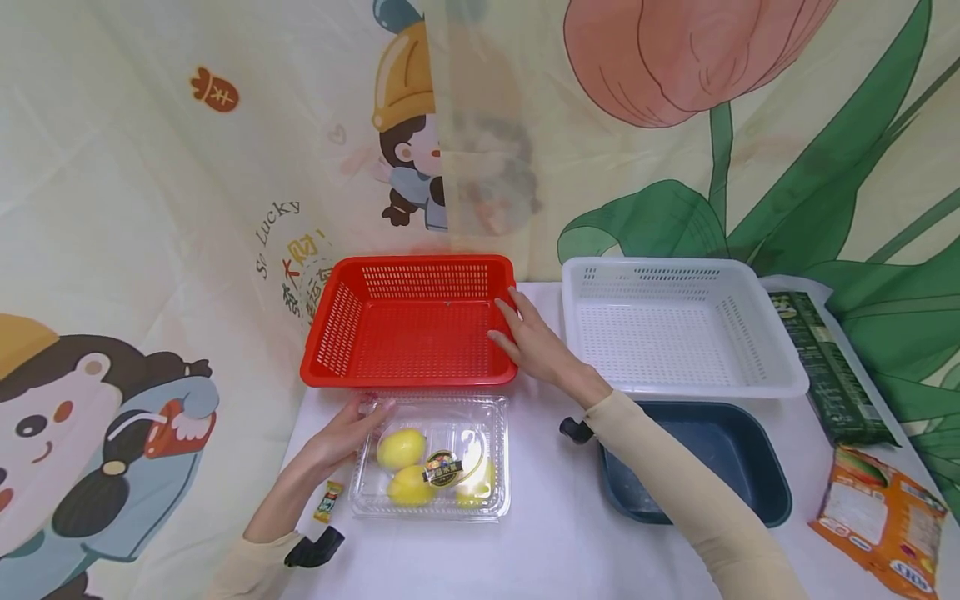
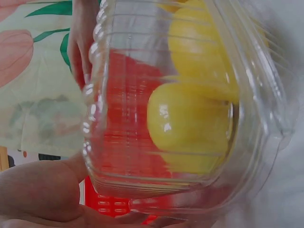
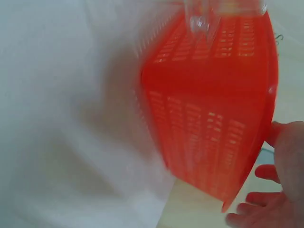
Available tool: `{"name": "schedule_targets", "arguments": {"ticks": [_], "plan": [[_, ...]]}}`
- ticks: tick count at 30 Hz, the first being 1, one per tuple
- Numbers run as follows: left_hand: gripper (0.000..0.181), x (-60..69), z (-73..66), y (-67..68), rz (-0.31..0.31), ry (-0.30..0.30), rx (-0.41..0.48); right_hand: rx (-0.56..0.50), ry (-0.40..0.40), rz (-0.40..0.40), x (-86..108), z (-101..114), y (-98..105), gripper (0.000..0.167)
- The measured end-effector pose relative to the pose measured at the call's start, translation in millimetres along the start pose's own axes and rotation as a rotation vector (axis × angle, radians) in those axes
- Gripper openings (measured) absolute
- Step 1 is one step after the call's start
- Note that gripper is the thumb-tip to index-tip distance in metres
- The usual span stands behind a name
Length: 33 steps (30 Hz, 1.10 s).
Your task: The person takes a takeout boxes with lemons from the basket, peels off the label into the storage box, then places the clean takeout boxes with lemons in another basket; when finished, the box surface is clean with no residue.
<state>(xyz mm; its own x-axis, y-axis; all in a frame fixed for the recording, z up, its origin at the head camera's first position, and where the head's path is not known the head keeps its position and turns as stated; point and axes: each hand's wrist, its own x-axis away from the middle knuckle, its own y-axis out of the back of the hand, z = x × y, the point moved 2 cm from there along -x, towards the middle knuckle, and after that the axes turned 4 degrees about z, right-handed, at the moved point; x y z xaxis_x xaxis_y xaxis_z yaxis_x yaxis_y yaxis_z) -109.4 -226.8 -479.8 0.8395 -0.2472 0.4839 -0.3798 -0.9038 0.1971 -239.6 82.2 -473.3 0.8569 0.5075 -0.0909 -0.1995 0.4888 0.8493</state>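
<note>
A clear plastic clamshell box (image 1: 491, 429) with several lemons (image 1: 401, 450) and a dark label on its lid lies on the white table. My left hand (image 1: 347, 435) touches the box's far left corner; its fingers reach along the far side, partly hidden behind the plastic in the left wrist view. Just beyond the box sits a red perforated basket (image 1: 420, 385). Over its right rim my right hand (image 1: 538, 343) extends spread fingers, with the thumb (image 3: 275, 133) at the rim in the right wrist view. Nothing shows inside the basket apart from a tiny speck.
A white basket (image 1: 686, 387) stands to the right, with a dark blue tray (image 1: 768, 475) in front of it, partly under my right forearm. Farther right lie a green packet (image 1: 832, 375) and an orange packet (image 1: 885, 525). A small yellow wrapper (image 1: 327, 502) lies by my left wrist.
</note>
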Motion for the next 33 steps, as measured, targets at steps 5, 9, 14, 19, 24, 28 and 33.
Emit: {"name": "schedule_targets", "arguments": {"ticks": [5, 9, 14, 19, 24, 28, 33], "plan": [[0.077, -1.3, -3.2, 0.8, -0.033, -0.031, -0.044, 0.000, 0.102, -0.044, 5.3, 23.7, 5.5, 0.061], [0.078, -1.1, -5.0, -0.1, -0.037, -0.019, -0.058, 0.027, 0.245, -0.033, 12.9, 51.7, 6.1, 0.055], [0.080, -1.8, -6.6, -1.2, -0.024, -0.055, -0.058, 0.061, 0.406, 0.028, 25.4, 84.9, -1.1, 0.050], [0.080, -2.2, -5.5, -1.1, -0.010, -0.067, -0.051, 0.113, 0.558, 0.137, 40.9, 107.9, -15.1, 0.047], [0.079, -3.1, -4.6, -1.2, 0.011, -0.108, -0.057, 0.152, 0.654, 0.215, 59.1, 122.1, -31.3, 0.044], [0.081, -3.4, -4.6, -1.5, 0.004, -0.116, -0.079, 0.206, 0.726, 0.244, 73.9, 128.3, -43.6, 0.041], [0.083, -3.6, -4.9, -1.7, -0.017, -0.087, -0.100, 0.297, 0.776, 0.294, 88.1, 130.6, -55.0, 0.041]]}}
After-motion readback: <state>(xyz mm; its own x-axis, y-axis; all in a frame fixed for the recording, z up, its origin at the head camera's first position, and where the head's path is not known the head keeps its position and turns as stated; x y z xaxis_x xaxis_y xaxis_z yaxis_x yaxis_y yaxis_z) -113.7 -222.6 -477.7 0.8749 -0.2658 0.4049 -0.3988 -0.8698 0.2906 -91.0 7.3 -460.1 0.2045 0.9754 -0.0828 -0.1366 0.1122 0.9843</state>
